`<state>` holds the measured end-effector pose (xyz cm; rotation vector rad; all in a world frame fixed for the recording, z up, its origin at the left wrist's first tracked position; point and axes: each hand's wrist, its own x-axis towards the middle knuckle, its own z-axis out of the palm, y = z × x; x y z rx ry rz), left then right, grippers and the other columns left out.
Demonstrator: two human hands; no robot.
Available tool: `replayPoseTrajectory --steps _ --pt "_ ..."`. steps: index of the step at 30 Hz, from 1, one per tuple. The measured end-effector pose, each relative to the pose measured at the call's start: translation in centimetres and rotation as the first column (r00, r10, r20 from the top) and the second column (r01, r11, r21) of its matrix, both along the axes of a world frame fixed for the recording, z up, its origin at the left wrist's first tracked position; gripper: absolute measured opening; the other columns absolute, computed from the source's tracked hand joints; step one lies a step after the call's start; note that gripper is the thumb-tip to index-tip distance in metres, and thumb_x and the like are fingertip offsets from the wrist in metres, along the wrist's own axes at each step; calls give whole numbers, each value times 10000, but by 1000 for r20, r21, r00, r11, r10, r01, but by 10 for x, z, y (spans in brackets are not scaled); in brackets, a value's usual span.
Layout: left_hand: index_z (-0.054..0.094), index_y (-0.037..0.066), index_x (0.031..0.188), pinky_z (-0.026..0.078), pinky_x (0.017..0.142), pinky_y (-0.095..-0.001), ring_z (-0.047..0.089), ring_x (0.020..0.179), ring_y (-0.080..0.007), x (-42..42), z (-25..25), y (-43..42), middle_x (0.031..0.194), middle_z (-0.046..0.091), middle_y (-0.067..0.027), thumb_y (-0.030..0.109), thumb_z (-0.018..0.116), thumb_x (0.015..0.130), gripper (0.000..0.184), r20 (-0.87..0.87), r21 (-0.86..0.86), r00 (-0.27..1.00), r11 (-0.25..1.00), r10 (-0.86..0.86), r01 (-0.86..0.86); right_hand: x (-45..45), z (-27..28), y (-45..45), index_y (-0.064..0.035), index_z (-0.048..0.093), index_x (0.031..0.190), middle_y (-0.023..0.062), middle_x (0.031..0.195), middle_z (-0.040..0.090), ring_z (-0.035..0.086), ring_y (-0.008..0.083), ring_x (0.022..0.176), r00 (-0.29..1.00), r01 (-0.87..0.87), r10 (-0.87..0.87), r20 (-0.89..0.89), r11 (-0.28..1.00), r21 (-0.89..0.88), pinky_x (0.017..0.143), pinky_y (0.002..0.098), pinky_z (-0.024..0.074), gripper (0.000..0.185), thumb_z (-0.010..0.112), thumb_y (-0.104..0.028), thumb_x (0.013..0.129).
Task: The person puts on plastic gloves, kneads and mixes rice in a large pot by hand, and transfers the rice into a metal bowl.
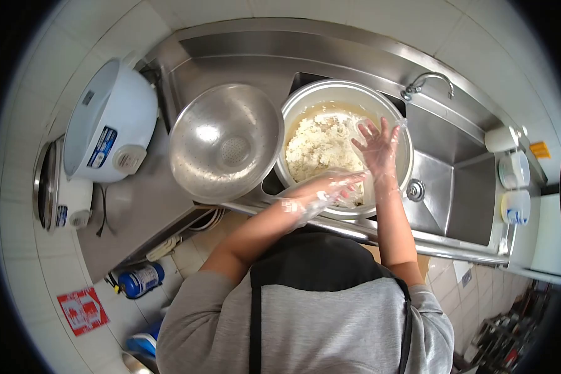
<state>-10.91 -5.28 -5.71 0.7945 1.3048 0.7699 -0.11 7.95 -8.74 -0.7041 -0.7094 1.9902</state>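
The right hand (pixel 378 146) was empty, fingers spread above the pot (pixel 336 85); the left hand (pixel 341 186) was open over its near side. Inside lay rice (pixel 321 143) in cloudy water (pixel 330 108); brisk stirring could have slopped grains out, and the left glove's baggy cuff (pixel 306 209) might have caught the rim.

Left hand (pixel 343 187) over near side of pot (pixel 330 87); right hand (pixel 378 149) over its right side. Rice (pixel 323 144) in water within pot, below hands. Colander (pixel 209 140) immediately left of pot, left of both hands. Cooker (pixel 121 134) farther left; second cooker (pixel 75 193) beside it, farther out, both by counter (pixel 134 218). Basin (pixel 474 199) right of right hand; drain (pixel 416 190) in basin floor. Tap (pixel 431 76) beyond and right of right hand. Three tubs (pixel 514 170) in row, far right. Extinguisher (pixel 141 280) low, left of left hand, toward the body.
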Motion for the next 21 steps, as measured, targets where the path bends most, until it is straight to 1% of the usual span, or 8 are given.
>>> replayPoseTrajectory --steps 1,6,12,15,16,17,19,21 --pt "588 9 972 436 560 -308 554 648 -136 6 -4 13 840 607 -69 413 569 830 429 -117 -11 985 992 -125 124 -1 -2 1 -220 36 1431 129 1398 223 252 312 1286 1000 26 -26 7 1000 1 997 596 183 827 326 -695 818" --pt "603 25 940 447 566 -306 570 669 -157 36 -77 48 821 611 -66 324 623 804 330 222 227 960 967 -168 116 6 -15 14 -208 85 1433 114 1441 173 225 302 1308 971 205 -216 107 973 104 1025 580 120 760 309 -644 852" --pt "600 39 959 466 587 -311 578 673 -168 51 -78 39 829 616 -71 290 641 790 305 -194 329 954 901 -228 282 36 -77 72 -199 109 1436 94 1426 288 293 272 1294 855 190 -364 370 883 429 1067 397 171 771 492 -516 847" --pt "604 60 983 491 663 -332 591 714 -188 10 -111 45 870 630 -102 293 637 787 306 389 232 921 970 -25 -72 36 -7 51 -147 55 1440 156 1386 339 367 245 1249 562 37 -23 827 999 2 1033 320 247 900 594 -478 799" --pt "581 53 1033 479 736 -355 590 802 -217 -10 -118 54 940 621 -127 297 645 785 354 -98 153 991 985 96 -80 44 -69 75 -104 135 1420 165 1363 367 379 249 1238 554 -58 14 832 998 22 1020 314 267 889 595 -514 779" --pt "557 46 1082 467 809 -378 589 890 -246 -29 -121 63 1010 612 -152 301 653 782 405 -566 85 810 988 157 -132 51 -132 99 -60 214 1400 174 1341 394 392 252 1226 545 -151 46 837 988 44 1007 309 288 892 596 -549 759" --pt "424 28 1259 348 986 -389 432 1177 -309 -50 -90 54 1257 461 -223 375 638 791 621 -719 33 639 932 273 -361 57 -187 120 -3 299 1351 187 1312 424 419 253 1202 451 -269 204 869 959 -86 988 316 317 838 581 -543 776" --pt "305 21 1331 233 1056 -379 275 1277 -306 -52 -48 49 1362 307 -230 455 614 785 762 -545 -129 803 923 239 -362 48 -189 111 52 369 1293 196 1287 447 436 251 1187 480 -306 270 835 943 -129 979 326 330 779 561 -522 802"
